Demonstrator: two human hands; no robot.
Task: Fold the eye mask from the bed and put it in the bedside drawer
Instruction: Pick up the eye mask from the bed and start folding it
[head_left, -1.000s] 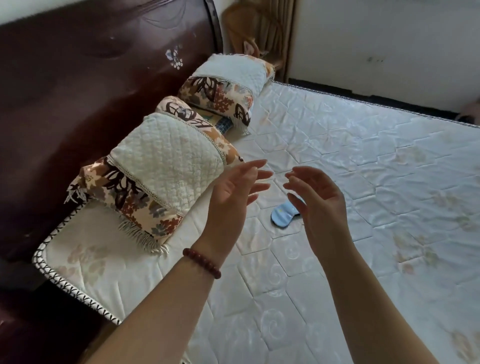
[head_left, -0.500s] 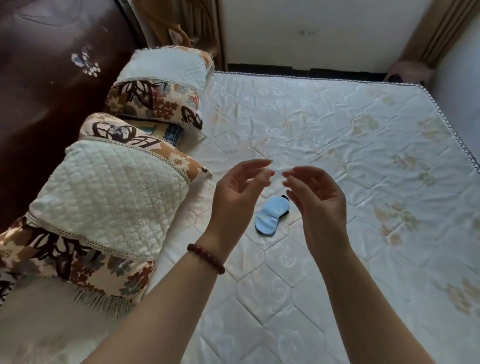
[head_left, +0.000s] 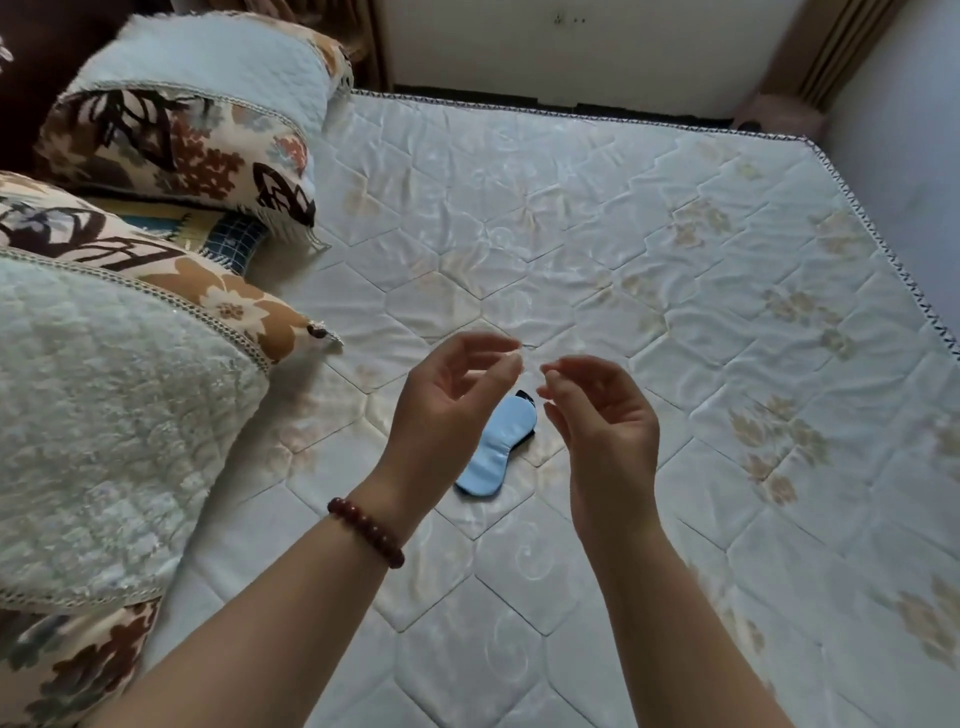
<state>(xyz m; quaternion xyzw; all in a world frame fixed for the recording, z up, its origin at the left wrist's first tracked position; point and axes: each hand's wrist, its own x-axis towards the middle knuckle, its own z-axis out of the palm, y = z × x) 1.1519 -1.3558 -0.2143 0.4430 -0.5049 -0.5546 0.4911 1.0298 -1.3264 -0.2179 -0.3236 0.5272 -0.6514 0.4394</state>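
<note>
My left hand (head_left: 441, 415) and right hand (head_left: 605, 421) hover empty, fingers loosely curled, above the blue eye mask (head_left: 501, 447), which lies flat on the bed (head_left: 649, 270), nearer the edge bearing the pillows (head_left: 104, 415).

Head view, downward over mattress (head_left: 623, 260)

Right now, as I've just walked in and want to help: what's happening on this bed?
A person's left hand and right hand hover above a light blue eye mask that lies unfolded on the mattress. Both hands are loosely curled and hold nothing; neither touches it. No drawer is in view.
</note>
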